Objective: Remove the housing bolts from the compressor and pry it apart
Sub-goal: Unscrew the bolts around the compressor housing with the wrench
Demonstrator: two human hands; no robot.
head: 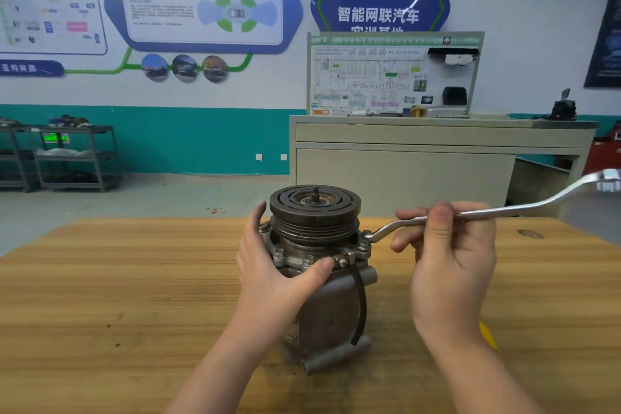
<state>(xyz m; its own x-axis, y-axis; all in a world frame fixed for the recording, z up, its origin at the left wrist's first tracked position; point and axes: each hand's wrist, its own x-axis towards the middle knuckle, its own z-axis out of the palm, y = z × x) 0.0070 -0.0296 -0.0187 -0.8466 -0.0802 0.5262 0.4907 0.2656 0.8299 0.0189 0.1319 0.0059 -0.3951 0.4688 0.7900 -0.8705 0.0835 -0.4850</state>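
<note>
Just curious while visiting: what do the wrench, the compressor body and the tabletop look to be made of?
Wrench: bright polished steel by the look, from its mirror-like shine. Compressor: dull grey cast metal, possibly aluminium, with a matte surface; its grooved pulley looks darker, maybe steel. Table: wood or wood-look laminate, showing grain lines.

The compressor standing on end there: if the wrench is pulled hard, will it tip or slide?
Probably heavy: the compressor looks like solid metal. Standing on end with the pulley on top, it could tip. The left hand grips its flange, likely bracing it while the right hand holds the wrench.
</note>
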